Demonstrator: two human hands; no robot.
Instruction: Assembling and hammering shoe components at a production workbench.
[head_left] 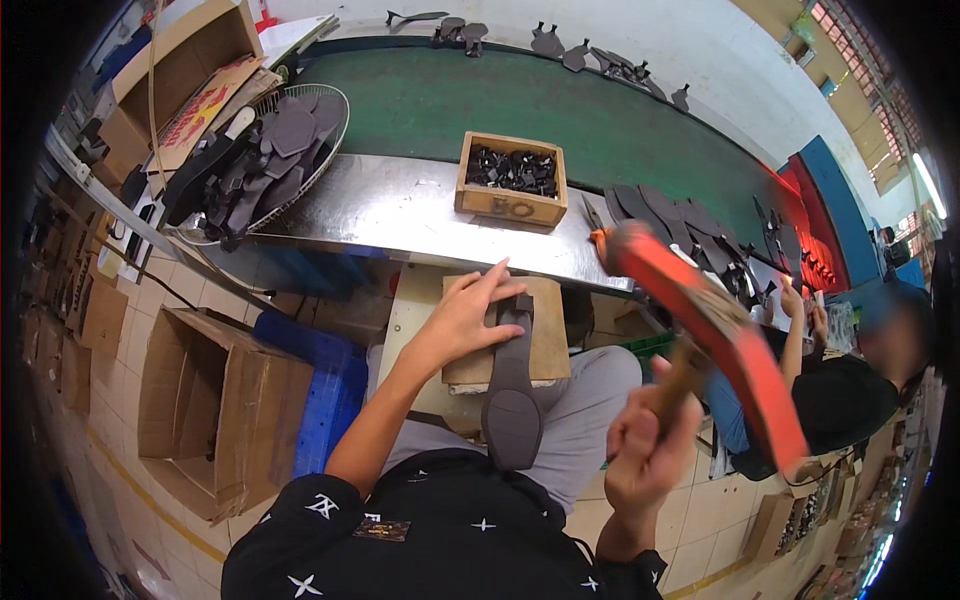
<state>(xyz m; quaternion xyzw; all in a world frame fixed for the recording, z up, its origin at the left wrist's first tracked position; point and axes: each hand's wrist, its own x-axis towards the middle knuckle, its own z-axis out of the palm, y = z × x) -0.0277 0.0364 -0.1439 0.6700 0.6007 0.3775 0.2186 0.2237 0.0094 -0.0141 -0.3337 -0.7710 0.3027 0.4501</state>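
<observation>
My left hand [465,318] lies with its fingers spread over the upper end of a dark grey shoe sole [514,410]. Its thumb and index fingertip touch the sole's narrow end, where a small dark piece [523,303] sits. That end rests on a tan board [460,360] above my lap, while the rounded, wider end hangs over my thighs. Raised to the right and close to the camera is a hammer [735,345] with a long red head, slightly blurred. My right hand [650,450] is closed round its wooden handle.
A wooden box of small black parts [515,207] stands on the metal bench edge [400,205]. A wire basket of dark pieces [340,135] is left, orange-handled pliers [598,238] right. Cardboard [215,410] and blue crates [335,385] stand left; a co-worker [840,400] sits right.
</observation>
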